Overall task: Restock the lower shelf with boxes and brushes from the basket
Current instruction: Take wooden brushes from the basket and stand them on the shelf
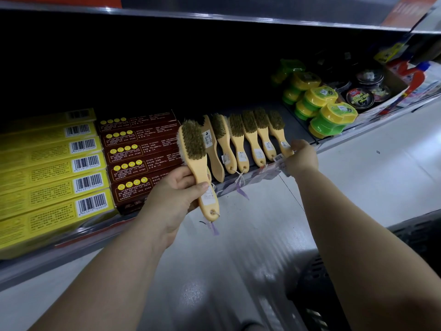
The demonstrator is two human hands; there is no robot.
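Fingers of my left hand [174, 197] curl round the handle of a wooden brush [194, 151], held just in front of the lower shelf [297, 125], beside the brown boxes [140, 149]. My right hand [301, 157] grips the handle end of the rightmost brush [278, 130] in the row lying there. Yellow boxes [47, 168] lie further left; the basket [317, 290] sits under my right arm.

Lower shelf [250, 179]: yellow boxes [47, 168] at left, brown boxes [140, 149] beside them, row of wooden brushes [248, 137], green-and-yellow tubs [327, 111] at right. Left hand [174, 197] grips a loose brush [194, 149] by its handle; right hand [301, 158] holds the row's end brush [278, 130].
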